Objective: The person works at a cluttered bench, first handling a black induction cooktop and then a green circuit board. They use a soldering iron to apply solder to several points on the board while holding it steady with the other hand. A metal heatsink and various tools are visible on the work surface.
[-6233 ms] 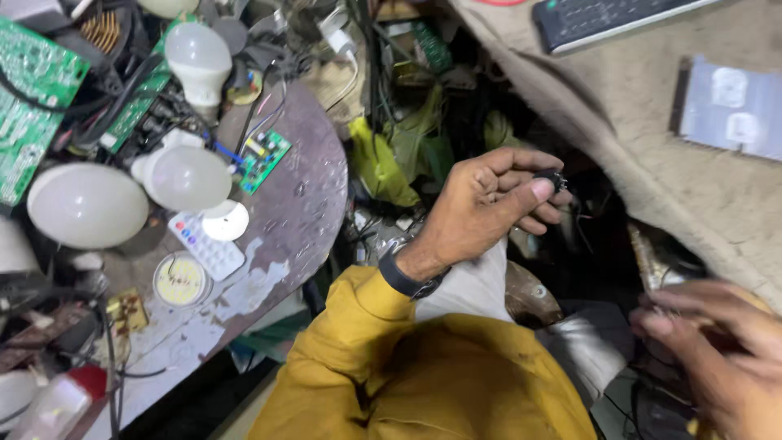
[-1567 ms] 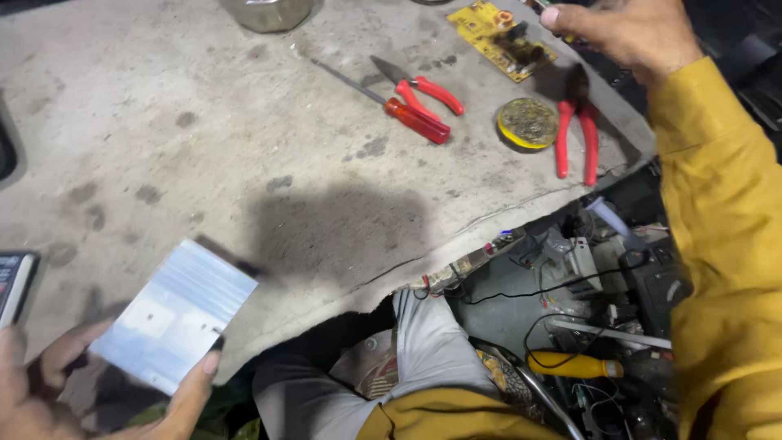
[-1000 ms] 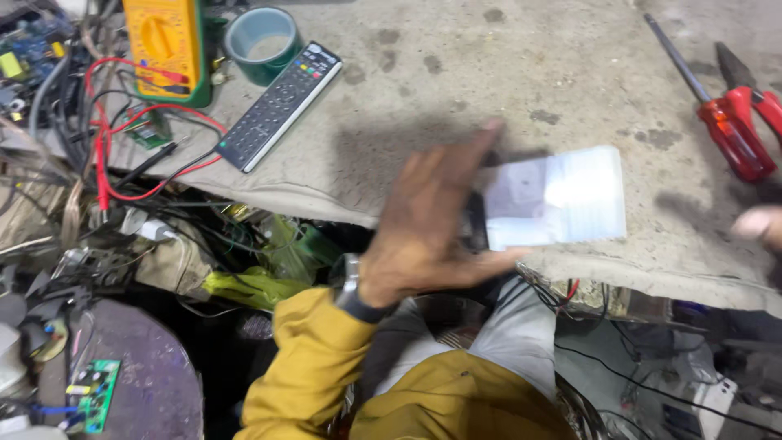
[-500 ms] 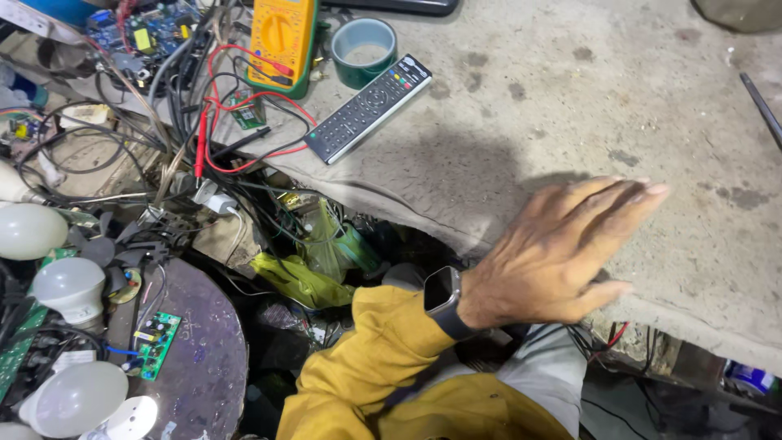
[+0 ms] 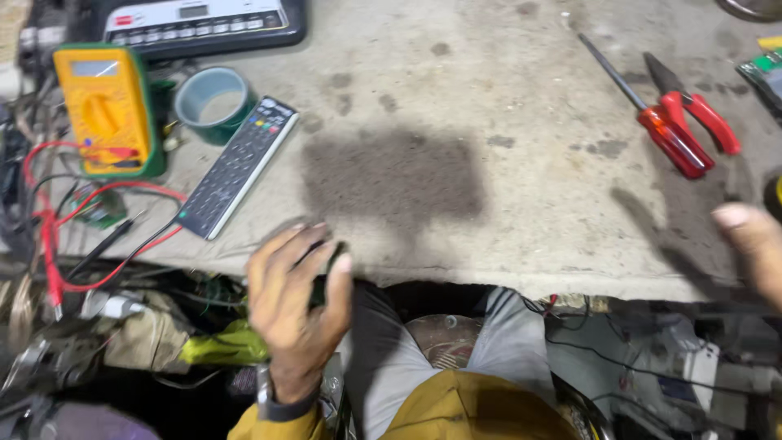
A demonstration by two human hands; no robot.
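Observation:
My left hand (image 5: pixel 297 314) is raised at the front edge of the grey workbench (image 5: pixel 505 220), palm away from me, with a watch on the wrist. Its thumb and curled fingers close on a small dark object (image 5: pixel 324 281), which is too blurred to name. The nearest thing on the bench is a black remote control (image 5: pixel 236 167), up and to the left of it. Only the thumb side of my right hand (image 5: pixel 753 244) shows, at the right edge above the bench. Its fingers are cut off by the frame.
A yellow multimeter (image 5: pixel 106 106) with red and black leads (image 5: pixel 81 236) and a green tape roll (image 5: pixel 213 102) sit at the left. A black device (image 5: pixel 195 20) lies at the back. A red-handled screwdriver (image 5: pixel 652 114) and red pliers (image 5: pixel 696 114) lie at the right. Wires clutter the space below the bench.
The white rectangular plate held earlier is out of sight. My left hand has drawn back from over the bench to its front edge, fingers now curled. The view has swung right.

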